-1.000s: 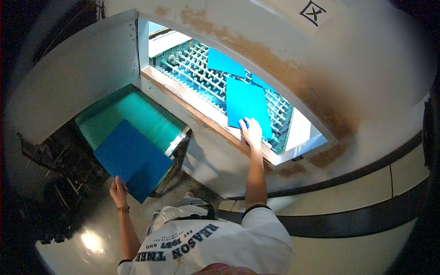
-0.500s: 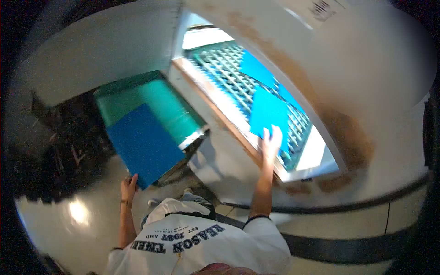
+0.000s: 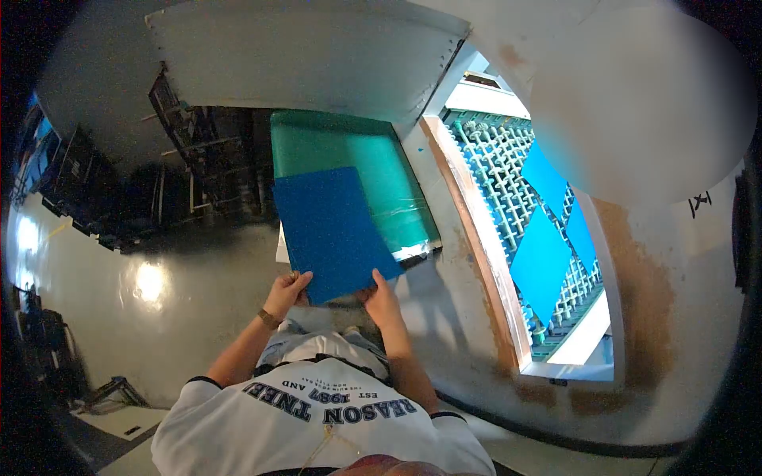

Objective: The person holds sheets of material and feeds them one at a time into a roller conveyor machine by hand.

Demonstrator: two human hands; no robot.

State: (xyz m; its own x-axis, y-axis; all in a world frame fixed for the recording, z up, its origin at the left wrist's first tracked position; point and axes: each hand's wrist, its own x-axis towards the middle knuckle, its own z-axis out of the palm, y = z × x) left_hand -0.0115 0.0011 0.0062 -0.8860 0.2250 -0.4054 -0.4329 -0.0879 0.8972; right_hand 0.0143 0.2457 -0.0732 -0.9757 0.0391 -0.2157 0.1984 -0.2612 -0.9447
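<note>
Between my two hands is a flat blue panel, tilted and partly in front of a green-surfaced tray or belt. My left hand grips its lower left edge, thumb on top. At the lower right corner, my right hand pinches the same panel with the thumb over it; its other fingers are hidden underneath. To the right, through a lit opening, another blue panel lies on a bed of green rollers, with more blue panels beside it.
A tan-edged sill borders the opening. Grey machine housing rises above the green surface. Dark racks stand at the left, over a shiny floor. A blurred round patch covers the upper right.
My right hand has left the panel inside the opening and now holds the blue panel together with my left hand. The view has swung left.
</note>
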